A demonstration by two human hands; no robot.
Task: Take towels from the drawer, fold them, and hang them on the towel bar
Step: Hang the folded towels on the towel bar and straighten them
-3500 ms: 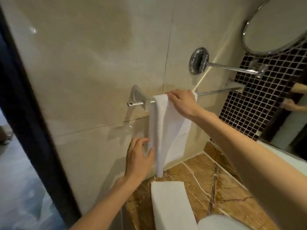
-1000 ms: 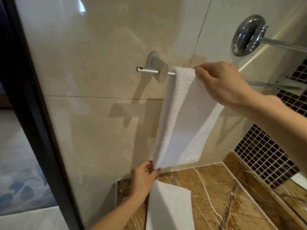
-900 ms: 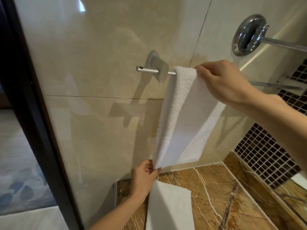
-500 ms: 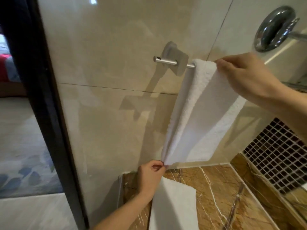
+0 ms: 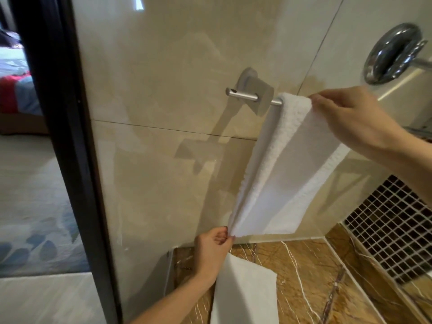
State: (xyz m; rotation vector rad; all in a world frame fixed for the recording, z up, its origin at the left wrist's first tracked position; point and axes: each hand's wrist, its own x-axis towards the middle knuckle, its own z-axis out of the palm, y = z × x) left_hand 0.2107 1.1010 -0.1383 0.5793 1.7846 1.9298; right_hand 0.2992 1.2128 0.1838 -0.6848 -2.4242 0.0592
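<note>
Now, towel (image 5: 287, 174) over towel bar (image 5: 243, 96): right hand (image 5: 353, 118) pinch at top, left hand (image 5: 214, 249) pinch below.

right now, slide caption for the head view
Left hand pinches the towel by a bottom corner; right hand holds it on the towel bar.

White folded towel (image 5: 284, 169) over towel bar (image 5: 243, 96)

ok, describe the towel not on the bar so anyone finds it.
Find the brown veined marble counter below the beige wall. At its left end, below the left hand, lies a flat folded white towel. Unlike the hanging towel, nobody holds it.
</note>
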